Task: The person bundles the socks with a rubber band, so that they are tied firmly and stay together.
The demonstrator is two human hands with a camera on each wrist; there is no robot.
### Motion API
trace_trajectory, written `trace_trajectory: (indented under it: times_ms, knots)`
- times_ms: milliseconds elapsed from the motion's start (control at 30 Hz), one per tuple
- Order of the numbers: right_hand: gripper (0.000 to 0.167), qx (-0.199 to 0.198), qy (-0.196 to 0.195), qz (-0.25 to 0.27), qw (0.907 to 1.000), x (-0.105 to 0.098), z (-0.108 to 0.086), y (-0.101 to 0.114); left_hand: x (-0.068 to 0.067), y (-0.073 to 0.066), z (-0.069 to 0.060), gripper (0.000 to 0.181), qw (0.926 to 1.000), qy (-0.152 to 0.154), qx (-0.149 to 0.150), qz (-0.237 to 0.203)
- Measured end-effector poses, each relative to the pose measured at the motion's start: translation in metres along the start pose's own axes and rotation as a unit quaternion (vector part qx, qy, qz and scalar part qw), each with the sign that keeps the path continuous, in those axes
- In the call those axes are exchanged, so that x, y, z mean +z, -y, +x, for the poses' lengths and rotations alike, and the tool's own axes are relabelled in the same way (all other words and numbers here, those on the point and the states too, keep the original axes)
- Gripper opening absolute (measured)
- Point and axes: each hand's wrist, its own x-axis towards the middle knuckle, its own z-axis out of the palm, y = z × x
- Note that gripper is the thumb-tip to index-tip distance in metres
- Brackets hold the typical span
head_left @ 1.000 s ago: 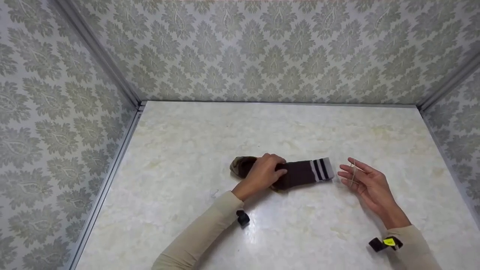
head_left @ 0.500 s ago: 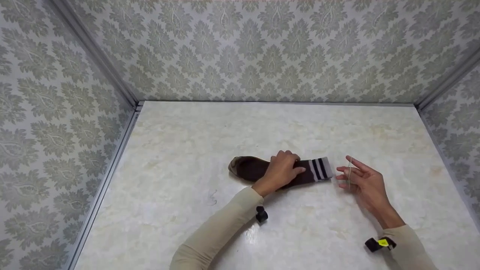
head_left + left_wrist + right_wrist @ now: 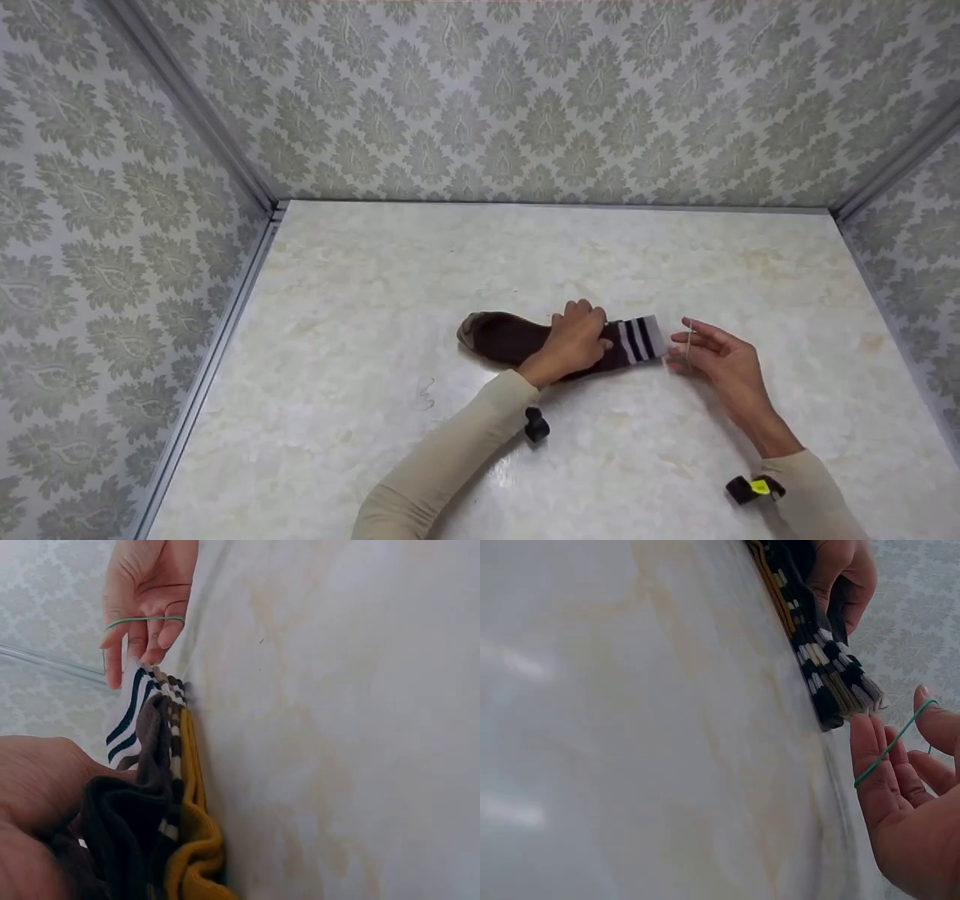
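Observation:
A stack of socks [image 3: 510,337] lies on the table, its top sock dark brown with a white-and-black striped cuff. Mustard and dark patterned socks [image 3: 196,840] show beneath it in the left wrist view. My left hand [image 3: 574,341] grips the stack across the leg part, thumb toward the cuffs. A thin green rubber band [image 3: 895,741] is stretched round the thumb and fingers of my right hand [image 3: 724,364]. Those fingers are extended, with the tips right at the cuff ends [image 3: 847,690]; whether they touch, I cannot tell.
The pale marbled tabletop [image 3: 360,285] surrounds the socks. Patterned wall panels [image 3: 502,105] with metal edge strips stand at the back and both sides. A thin curled thread [image 3: 427,394] lies left of my left forearm.
My left hand has shifted right along the socks, from near the heel to the leg part. My right hand has moved slightly left with the rubber band, closer to the cuffs.

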Motion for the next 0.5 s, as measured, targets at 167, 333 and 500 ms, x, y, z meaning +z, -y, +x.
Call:
trace_trajectory:
  times_ms: [167,333,500]
  knots:
    - [0.061,0.002,-0.002,0.001,1.0000,-0.0016,-0.0020,0.0003,0.0006,-0.0041,-0.0010,0.019,0.9999,0.012,0.002,0.012]
    - [0.061,-0.001,-0.001,-0.007,1.0000,-0.0042,-0.0031,0.0011,-0.0023,-0.0064,0.0016,0.015,0.9994,0.034,-0.004,0.002]
    - [0.060,-0.003,0.009,-0.009,0.9999,-0.0052,-0.0047,0.0004,-0.0052,-0.0064,0.0024,0.024,0.9985,0.051,-0.004,-0.018]
